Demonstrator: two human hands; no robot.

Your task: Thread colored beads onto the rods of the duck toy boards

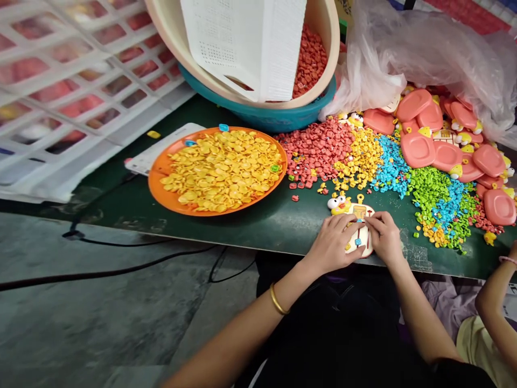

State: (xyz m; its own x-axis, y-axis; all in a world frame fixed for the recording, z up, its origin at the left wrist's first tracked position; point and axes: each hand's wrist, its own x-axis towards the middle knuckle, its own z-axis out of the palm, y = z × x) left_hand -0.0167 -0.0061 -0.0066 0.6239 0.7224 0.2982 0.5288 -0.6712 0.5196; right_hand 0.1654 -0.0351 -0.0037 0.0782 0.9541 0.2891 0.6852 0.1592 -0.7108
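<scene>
On the table's front edge lies a cream plastic toy panel with a yellow duck-like head with bulging white eyes. Small blue and yellow pieces sit on its face, and a yellow loop sticks out at its far end. My left hand grips the panel from the left, thumb along the near edge and fingers across the top. My right hand has its fingertips pinched together on the panel's right side, close to a small blue piece; what lies between them is hidden.
An orange plate heaped with yellow pieces stands left. Beyond it are stacked tubs with a white basket. Piles of red pieces, blue pieces and green pieces spread right, beside coral toy shells. Another person's arm shows right.
</scene>
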